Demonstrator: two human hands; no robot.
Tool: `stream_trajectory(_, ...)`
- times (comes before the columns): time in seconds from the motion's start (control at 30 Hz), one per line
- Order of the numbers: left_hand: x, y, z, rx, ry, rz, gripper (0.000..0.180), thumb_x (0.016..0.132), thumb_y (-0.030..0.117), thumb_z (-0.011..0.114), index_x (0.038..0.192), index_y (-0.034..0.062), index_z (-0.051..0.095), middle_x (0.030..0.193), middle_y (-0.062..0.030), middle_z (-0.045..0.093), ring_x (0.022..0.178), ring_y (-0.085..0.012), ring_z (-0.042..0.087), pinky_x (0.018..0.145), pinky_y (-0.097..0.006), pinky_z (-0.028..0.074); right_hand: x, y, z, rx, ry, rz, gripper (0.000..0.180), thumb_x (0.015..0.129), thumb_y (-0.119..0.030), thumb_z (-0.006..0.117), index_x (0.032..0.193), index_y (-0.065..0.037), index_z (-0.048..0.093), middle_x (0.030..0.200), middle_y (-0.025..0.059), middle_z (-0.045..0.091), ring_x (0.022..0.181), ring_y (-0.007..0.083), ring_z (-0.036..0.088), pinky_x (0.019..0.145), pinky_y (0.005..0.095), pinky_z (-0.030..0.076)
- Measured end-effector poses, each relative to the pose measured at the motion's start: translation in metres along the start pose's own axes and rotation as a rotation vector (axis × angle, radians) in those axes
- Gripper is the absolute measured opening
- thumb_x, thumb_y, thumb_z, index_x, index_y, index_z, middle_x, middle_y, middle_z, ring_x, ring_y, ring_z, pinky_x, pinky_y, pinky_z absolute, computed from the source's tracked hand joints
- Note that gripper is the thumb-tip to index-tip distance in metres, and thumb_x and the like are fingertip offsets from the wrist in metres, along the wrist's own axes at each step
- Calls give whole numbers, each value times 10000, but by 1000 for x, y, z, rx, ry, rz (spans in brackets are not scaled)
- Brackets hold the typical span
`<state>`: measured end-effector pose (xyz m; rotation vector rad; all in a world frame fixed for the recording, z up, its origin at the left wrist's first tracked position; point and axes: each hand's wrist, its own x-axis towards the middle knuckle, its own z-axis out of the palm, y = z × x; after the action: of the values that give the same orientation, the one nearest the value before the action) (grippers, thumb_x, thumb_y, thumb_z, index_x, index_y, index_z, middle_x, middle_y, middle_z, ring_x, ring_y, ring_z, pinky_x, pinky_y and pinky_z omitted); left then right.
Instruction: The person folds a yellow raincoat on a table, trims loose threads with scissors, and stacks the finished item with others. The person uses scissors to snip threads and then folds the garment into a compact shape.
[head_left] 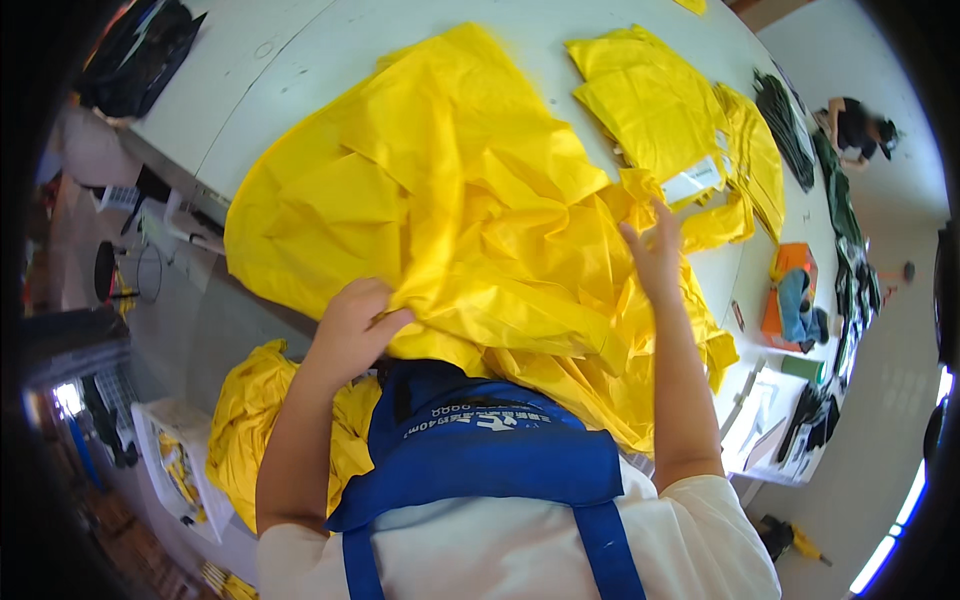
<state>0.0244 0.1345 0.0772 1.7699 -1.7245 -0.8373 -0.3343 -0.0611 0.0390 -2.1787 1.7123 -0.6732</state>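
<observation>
A large, crumpled yellow garment of thin, smooth, raincoat-like fabric [480,190] spreads over the table in front of me and hangs over its near edge. At its near left part, my left hand [350,328] is closed, with a fold of the fabric between thumb and fingers. My right hand [657,255] is raised over the garment's right side, thumb and fingers apart, beside a bunched end of the fabric. Just beyond that hand lies a folded yellow garment [650,95] with a white printed sheet [692,180] on it.
The white table [300,75] reaches far ahead. On its right are an orange box [790,290] with a blue cloth and dark green garments [785,130]. More yellow fabric [245,430] is heaped low at my left, beside a white bin [180,470]. Another person [860,130] is at the far right.
</observation>
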Motion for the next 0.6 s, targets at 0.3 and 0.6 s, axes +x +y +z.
stream_trajectory(0.3,-2,-8,-30,-592,6,-100,209,899,147,592,1023,-17,626,908,-35,640,802,-111,575,717,-247,456,-47,161,-91,-242,-245,546,314,885,-360,573,946,-74,685,982,98,669,972,231,612,853,359,459)
stream_trajectory(0.6,80,44,-50,-658,-160,-71,411,846,50,586,1240,-21,490,1148,-47,577,1022,-102,532,895,-254,423,18,122,-178,122,744,235,285,947,-256,494,1042,-2,583,892,73,586,831,156,550,765,277,438)
